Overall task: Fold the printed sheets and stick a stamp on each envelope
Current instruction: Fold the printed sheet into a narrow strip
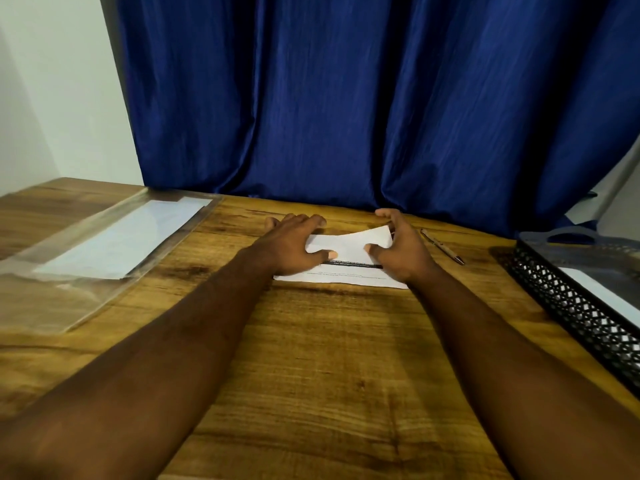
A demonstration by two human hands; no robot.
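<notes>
Both hands are laid on a white printed sheet of paper (pixel 347 248) at the middle of the brown wooden tabletop (pixel 311 358), near its far edge. The left hand (pixel 295 244) is spread flat, its fingers straight on the sheet's left end and its thumb pressed on the turned-over flap. The right hand (pixel 399 244) is arched over the right end, the thumb set on the flap and the fingers curled round the far edge, so that this end appears to be held.

The folding step is judged to be in hand, with one fold begun and not yet creased. The flap is bowed, and its right corner is lifted off the part below. A dark printed bar and fine lines of text are left showing on the near strip. For the next move the edges would need to be squared and the fold pressed flat along its length.

No stamp can be made out. White paper is seen in a clear plastic sleeve (pixel 52 271) at the left and in a black mesh tray (pixel 571 306) at the right; whether either is an envelope cannot be told.
</notes>
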